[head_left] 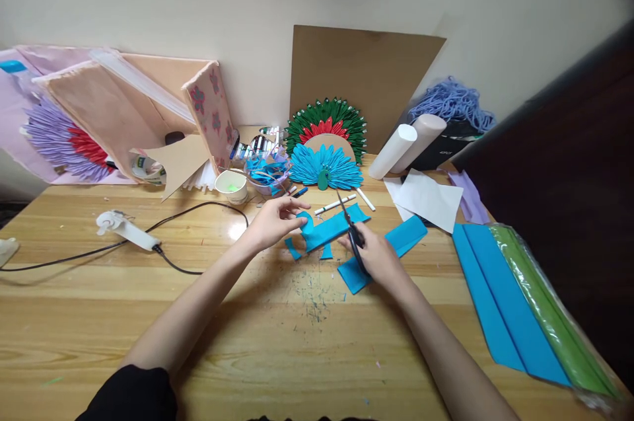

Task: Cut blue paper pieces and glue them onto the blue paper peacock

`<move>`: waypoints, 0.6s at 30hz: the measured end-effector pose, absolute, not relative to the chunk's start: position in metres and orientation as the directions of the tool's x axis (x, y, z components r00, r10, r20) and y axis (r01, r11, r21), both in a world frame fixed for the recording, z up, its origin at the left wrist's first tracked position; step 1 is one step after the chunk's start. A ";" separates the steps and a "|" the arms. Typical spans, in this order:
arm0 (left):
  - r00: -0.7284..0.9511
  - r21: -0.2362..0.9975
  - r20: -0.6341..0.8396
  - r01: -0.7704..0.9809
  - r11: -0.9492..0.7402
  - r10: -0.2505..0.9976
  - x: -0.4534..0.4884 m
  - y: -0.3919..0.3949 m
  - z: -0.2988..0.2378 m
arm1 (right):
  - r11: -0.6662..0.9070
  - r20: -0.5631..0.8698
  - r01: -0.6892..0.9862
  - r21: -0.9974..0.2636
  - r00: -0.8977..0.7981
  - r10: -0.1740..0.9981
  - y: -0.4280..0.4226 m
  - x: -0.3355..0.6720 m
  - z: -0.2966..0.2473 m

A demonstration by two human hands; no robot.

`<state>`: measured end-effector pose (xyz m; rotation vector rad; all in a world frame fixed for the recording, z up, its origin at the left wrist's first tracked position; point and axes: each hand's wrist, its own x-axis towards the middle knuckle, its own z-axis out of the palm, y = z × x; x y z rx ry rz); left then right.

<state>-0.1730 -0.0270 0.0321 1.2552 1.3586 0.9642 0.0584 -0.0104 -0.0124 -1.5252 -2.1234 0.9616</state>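
Observation:
My left hand (pixel 277 221) pinches a small rounded blue paper piece (pixel 306 223) between thumb and fingers. In my right hand (pixel 379 252) is a pair of black-handled scissors (pixel 352 232), its blades pointing up and away from me. Between the hands lies a blue paper strip (pixel 329 229), with small blue offcuts (pixel 327 252) beside it. A second, folded blue strip (pixel 406 234) lies partly beneath my right hand. Just beyond stands a fan-shaped blue paper peacock (pixel 324 170), in front of a larger green and red paper fan (pixel 324 118).
A hot glue gun (pixel 126 229) with a black cord lies at left. A paper cup (pixel 231 186) and a bowl of blue scraps (pixel 269 173) stand behind my left hand. White rolls (pixel 393 151), blue sheets (pixel 505 302) and a wrapped green pack (pixel 549 308) are at right.

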 end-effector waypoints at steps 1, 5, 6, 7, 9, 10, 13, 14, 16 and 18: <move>0.053 0.974 -0.145 0.183 0.134 0.988 -0.172 -0.027 0.031 | 0.215 -0.081 0.800 -0.560 -0.312 0.947 -0.005 0.064 -0.012; 0.035 0.976 -0.150 0.161 0.143 0.988 -0.165 -0.028 0.026 | 0.286 -0.049 0.915 -0.284 -0.312 0.949 0.011 0.082 -0.017; 0.025 0.977 -0.158 0.151 0.152 0.987 -0.163 -0.028 0.025 | 0.303 -0.042 0.910 -0.282 -0.327 0.944 0.013 0.085 -0.019; 0.017 0.978 -0.167 0.133 0.163 0.986 -0.161 -0.028 0.023 | 0.320 -0.033 0.901 -0.291 -0.344 0.938 0.014 0.087 -0.020; 0.000 0.979 -0.185 0.082 0.184 0.983 -0.159 -0.027 0.021 | 0.351 -0.012 0.881 -0.317 -0.374 0.928 0.016 0.090 -0.022; -0.008 0.980 -0.189 0.060 0.189 0.982 -0.158 -0.027 0.019 | 0.362 -0.005 0.873 -0.327 -0.384 0.923 0.017 0.091 -0.022; -0.041 0.981 -0.183 0.051 0.185 0.982 -0.156 -0.026 0.014 | 0.375 0.014 0.860 -0.346 -0.396 0.918 0.018 0.094 -0.021; -0.057 0.981 -0.178 0.063 0.181 0.982 -0.156 -0.027 0.013 | 0.379 0.027 0.858 -0.348 -0.395 0.918 0.018 0.094 -0.020; -0.102 0.982 -0.155 0.096 0.165 0.983 -0.153 -0.028 0.012 | 0.381 0.085 0.852 -0.360 -0.376 0.923 0.016 0.092 -0.017; -0.138 0.983 -0.115 0.128 0.133 0.984 -0.149 -0.030 0.012 | 0.367 0.146 0.812 -0.453 -0.339 0.929 0.011 0.084 -0.013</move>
